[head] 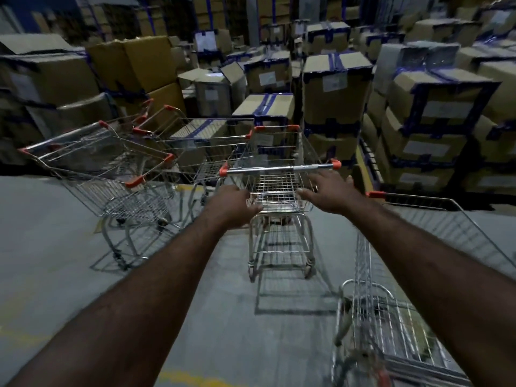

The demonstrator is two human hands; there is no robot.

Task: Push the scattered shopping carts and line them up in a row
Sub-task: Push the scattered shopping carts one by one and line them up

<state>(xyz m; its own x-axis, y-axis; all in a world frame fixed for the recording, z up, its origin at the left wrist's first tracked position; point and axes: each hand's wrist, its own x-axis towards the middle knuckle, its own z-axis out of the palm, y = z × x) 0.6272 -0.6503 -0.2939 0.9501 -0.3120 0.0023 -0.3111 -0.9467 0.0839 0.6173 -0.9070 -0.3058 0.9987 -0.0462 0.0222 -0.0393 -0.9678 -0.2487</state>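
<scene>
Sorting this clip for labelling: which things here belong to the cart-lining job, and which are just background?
Job: middle cart, left carts, near right cart, left hand, right hand.
Background: stacked cardboard boxes, grey floor.

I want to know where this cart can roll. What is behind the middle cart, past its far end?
Stacked cardboard boxes with blue tape stand right behind the middle cart. The floor between them is hidden by the cart's basket.

open floor (69, 224) left; carts (145, 152), boxes (430, 113) block ahead.
</scene>
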